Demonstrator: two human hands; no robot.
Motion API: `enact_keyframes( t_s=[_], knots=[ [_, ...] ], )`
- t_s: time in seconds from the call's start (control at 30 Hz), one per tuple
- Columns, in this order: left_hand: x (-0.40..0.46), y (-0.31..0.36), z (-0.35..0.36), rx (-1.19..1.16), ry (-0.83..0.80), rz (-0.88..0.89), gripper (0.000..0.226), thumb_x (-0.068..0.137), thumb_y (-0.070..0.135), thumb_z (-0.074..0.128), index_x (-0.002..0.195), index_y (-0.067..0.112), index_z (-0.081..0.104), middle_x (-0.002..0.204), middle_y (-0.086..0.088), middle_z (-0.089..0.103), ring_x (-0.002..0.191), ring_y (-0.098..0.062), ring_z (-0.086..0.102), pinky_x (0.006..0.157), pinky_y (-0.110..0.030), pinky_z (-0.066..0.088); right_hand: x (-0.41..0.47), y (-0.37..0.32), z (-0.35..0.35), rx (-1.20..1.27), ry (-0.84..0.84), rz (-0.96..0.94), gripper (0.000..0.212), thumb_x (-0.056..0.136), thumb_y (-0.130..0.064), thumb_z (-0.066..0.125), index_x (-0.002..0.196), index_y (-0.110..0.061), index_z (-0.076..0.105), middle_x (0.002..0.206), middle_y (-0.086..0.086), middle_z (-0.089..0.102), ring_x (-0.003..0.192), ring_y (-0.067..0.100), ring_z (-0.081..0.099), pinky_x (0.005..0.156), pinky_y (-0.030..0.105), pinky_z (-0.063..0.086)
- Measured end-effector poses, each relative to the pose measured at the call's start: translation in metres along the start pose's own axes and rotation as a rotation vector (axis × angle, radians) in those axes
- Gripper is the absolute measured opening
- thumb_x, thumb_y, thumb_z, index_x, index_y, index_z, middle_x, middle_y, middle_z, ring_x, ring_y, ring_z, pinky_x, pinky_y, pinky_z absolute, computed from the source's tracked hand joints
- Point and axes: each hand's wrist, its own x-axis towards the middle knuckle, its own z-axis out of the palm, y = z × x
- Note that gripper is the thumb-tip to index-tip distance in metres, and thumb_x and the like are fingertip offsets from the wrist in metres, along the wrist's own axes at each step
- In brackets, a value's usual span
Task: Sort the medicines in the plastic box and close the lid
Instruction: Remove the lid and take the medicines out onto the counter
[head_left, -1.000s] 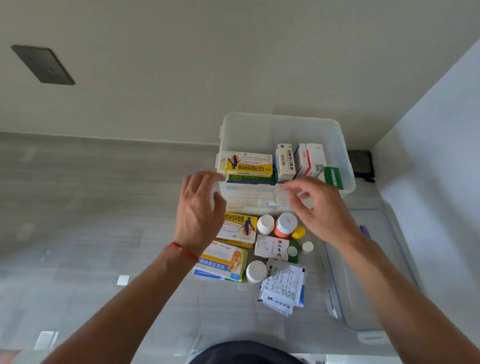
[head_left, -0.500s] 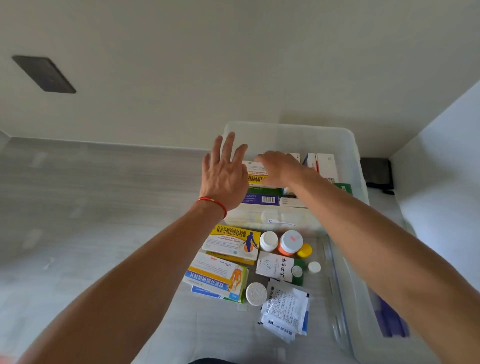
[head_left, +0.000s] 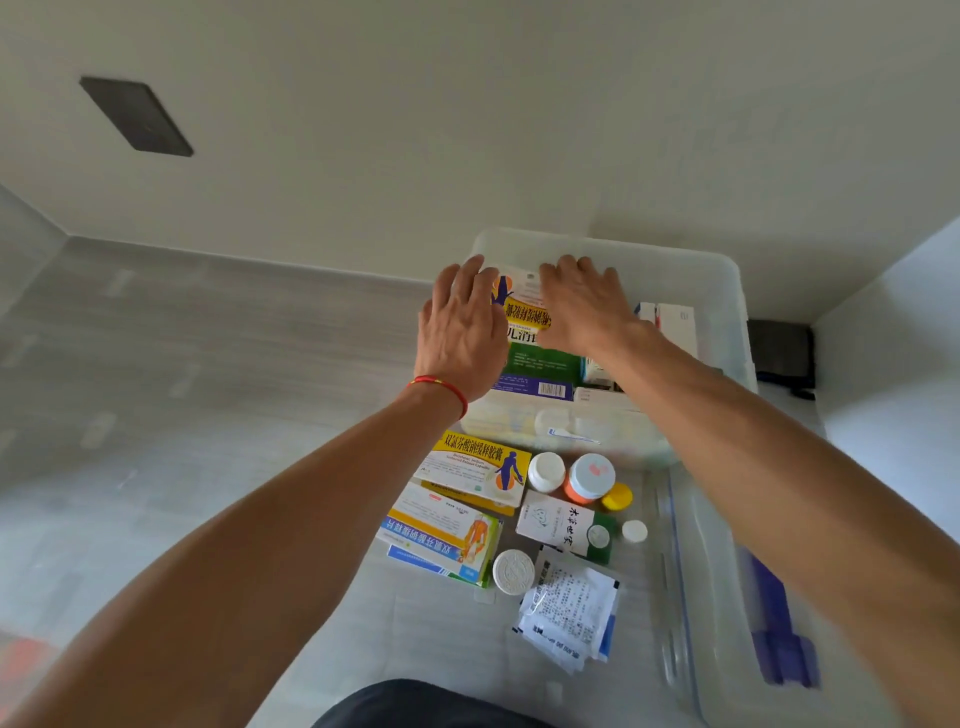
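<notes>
A clear plastic box (head_left: 730, 291) stands on the floor against the wall. Inside it are several medicine cartons, among them a green one (head_left: 540, 358) and white ones (head_left: 675, 322). My left hand (head_left: 462, 332) and my right hand (head_left: 587, 306) are both inside the box, flanking a yellow-and-white medicine carton (head_left: 524, 312) and gripping its sides. In front of the box lie more cartons (head_left: 475, 467), a stack of flat packs (head_left: 441, 540), a white bottle (head_left: 545, 470), an orange bottle (head_left: 589, 478), a white-green carton (head_left: 558, 525) and paper sachets (head_left: 571, 613). The clear lid (head_left: 696, 597) lies to the right.
A black object (head_left: 779, 353) sits in the corner behind the box. A white wall (head_left: 893, 364) rises close on the right. A dark plate (head_left: 135, 117) is set in the back wall. Grey floor (head_left: 182, 415) stretches to the left.
Both hands moved forward from the box's front edge into the box and closed around the yellow-and-white carton. The view has come closer to the box.
</notes>
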Motion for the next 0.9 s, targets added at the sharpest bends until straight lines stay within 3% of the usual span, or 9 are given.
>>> enact_keyframes(
  t_s=[0.17,0.27,0.37,0.43,0.53,0.63,0.77,0.9],
  knots=[
    [-0.003,0.001,-0.003,-0.102,0.035,-0.034,0.042,0.099,0.026,0.038,0.137,0.013,0.049,0.15,-0.004,0.044,0.139,-0.025,0.035,0.111,-0.045,0.037,-0.057,0.017,-0.045,0.113,0.126,0.133,0.075,0.075,-0.035,0.08,0.137,-0.008,0.047,0.127,0.015,0.05,0.122,0.035,0.047,0.099,0.059,0.039],
    [-0.013,0.005,-0.012,-0.247,0.11,-0.097,0.038,0.097,0.016,0.045,0.134,0.007,0.053,0.142,-0.009,0.052,0.133,-0.028,0.04,0.111,-0.041,0.035,-0.101,0.021,-0.066,0.225,0.183,0.212,0.069,0.076,-0.038,0.075,0.135,-0.016,0.048,0.124,0.012,0.048,0.121,0.035,0.045,0.099,0.056,0.035],
    [-0.044,0.008,-0.031,-0.456,0.325,-0.176,0.027,0.093,0.012,0.047,0.114,0.006,0.063,0.111,-0.009,0.066,0.105,-0.029,0.055,0.095,-0.04,0.042,-0.149,0.013,-0.077,0.356,0.208,0.15,0.071,0.076,-0.049,0.07,0.138,-0.023,0.046,0.124,0.008,0.046,0.12,0.032,0.043,0.099,0.051,0.036],
    [-0.071,0.007,-0.045,-0.644,0.374,-0.244,0.02,0.091,0.018,0.047,0.1,0.013,0.065,0.092,-0.004,0.068,0.084,-0.023,0.059,0.079,-0.04,0.047,-0.176,-0.001,-0.074,0.473,0.166,0.036,0.073,0.076,-0.054,0.067,0.139,-0.024,0.045,0.126,0.006,0.047,0.119,0.028,0.042,0.1,0.049,0.04],
    [-0.115,-0.005,-0.055,-0.975,0.137,-0.416,0.018,0.091,0.031,0.051,0.097,0.019,0.062,0.087,-0.004,0.069,0.07,-0.017,0.06,0.057,-0.039,0.05,-0.196,-0.033,-0.049,0.529,0.047,-0.092,0.086,0.081,-0.057,0.073,0.151,-0.021,0.039,0.138,0.004,0.046,0.127,0.021,0.04,0.11,0.047,0.038],
    [-0.154,-0.029,-0.046,-1.072,-0.199,-0.502,0.029,0.095,0.037,0.057,0.109,0.012,0.057,0.089,-0.013,0.071,0.066,-0.023,0.063,0.054,-0.034,0.052,-0.193,-0.069,-0.013,0.442,-0.041,-0.134,0.091,0.083,-0.061,0.072,0.155,-0.02,0.033,0.145,0.001,0.044,0.131,0.018,0.04,0.113,0.047,0.037],
    [-0.166,-0.065,-0.028,-1.114,-0.232,-0.658,0.028,0.097,0.017,0.062,0.123,0.008,0.055,0.098,-0.02,0.073,0.071,-0.026,0.066,0.063,-0.036,0.058,-0.187,-0.089,0.013,0.414,-0.05,-0.175,0.08,0.089,-0.058,0.066,0.154,-0.022,0.034,0.148,0.0,0.044,0.135,0.019,0.041,0.112,0.046,0.039],
    [-0.152,-0.095,-0.014,-1.126,-0.235,-0.804,0.035,0.097,0.019,0.063,0.129,0.01,0.052,0.103,-0.017,0.074,0.083,-0.029,0.072,0.07,-0.036,0.061,-0.18,-0.069,-0.004,0.561,0.101,-0.109,0.05,0.097,-0.039,0.063,0.142,-0.018,0.055,0.139,0.0,0.059,0.125,0.015,0.055,0.106,0.043,0.048]
  ],
)
